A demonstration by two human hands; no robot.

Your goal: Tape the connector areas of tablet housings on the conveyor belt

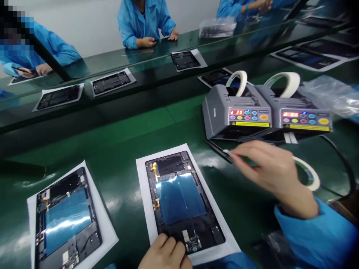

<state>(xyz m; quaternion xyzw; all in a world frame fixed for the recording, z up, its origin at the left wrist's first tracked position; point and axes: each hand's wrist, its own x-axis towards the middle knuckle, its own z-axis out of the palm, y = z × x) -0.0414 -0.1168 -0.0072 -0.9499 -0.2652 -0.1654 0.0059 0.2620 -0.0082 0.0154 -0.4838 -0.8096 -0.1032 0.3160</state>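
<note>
My right hand [266,172] pinches a small piece of white tape [226,151] between thumb and forefinger, just in front of the tape dispensers. Below it and to the left, an opened tablet [182,198] lies on a white sheet [144,186]; a blue film covers its battery. Against the tablet's lower left edge rests my left hand [166,254], its fingers curled in. The fingertips are hidden, so what they hold, if anything, cannot be seen. A second opened tablet [67,213] with similar blue film lies on another sheet to the left.
Two grey tape dispensers [237,112] [303,116] stand at the right, with tape rolls on top. A loose tape roll [311,175] and a black cable [343,160] are beside my right wrist. Farther back, more tablet parts [112,82] lie on sheets; people in blue work across the table.
</note>
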